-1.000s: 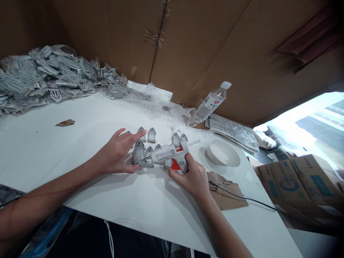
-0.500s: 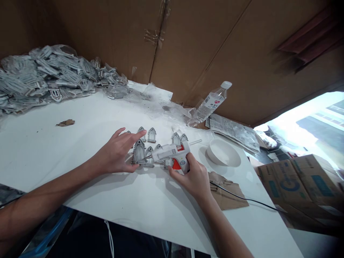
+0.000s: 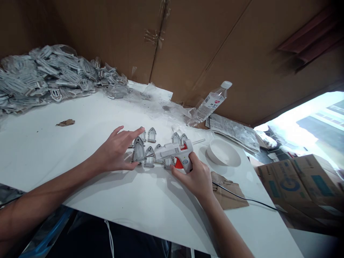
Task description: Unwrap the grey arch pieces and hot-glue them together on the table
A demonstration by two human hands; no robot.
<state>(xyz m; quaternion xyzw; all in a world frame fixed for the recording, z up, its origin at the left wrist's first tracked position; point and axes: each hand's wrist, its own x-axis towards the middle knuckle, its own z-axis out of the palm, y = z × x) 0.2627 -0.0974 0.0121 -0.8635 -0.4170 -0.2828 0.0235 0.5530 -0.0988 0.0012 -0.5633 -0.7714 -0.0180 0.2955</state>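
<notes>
My right hand [image 3: 197,175] is wrapped round the grip of a white hot glue gun [image 3: 174,152] with a red-orange trigger. A clear glue stick [image 3: 199,142] sticks out of its back. The metal nozzle points left, at the lower right edge of a grey arch-shaped piece [image 3: 139,149]. My left hand [image 3: 114,150] holds that piece between the thumb at its base and bent fingers; the far fingers are partly hidden behind it. Several smaller arch-shaped pieces [image 3: 152,135] lie about on the white table [image 3: 107,204] behind and beside the nozzle.
Bagged grey parts [image 3: 48,75] are heaped at the back left. A water bottle [image 3: 211,104] leans by plastic wrap at the back. To the right are a white bowl [image 3: 224,153], torn cardboard [image 3: 231,195] and the gun's black cord [image 3: 249,199]. Cardboard boxes [image 3: 298,182] stand beyond the table edge.
The glue gun and my right hand have shifted slightly right, and the nozzle has moved from the piece's lower middle toward its right edge. My left hand has turned the piece slightly.
</notes>
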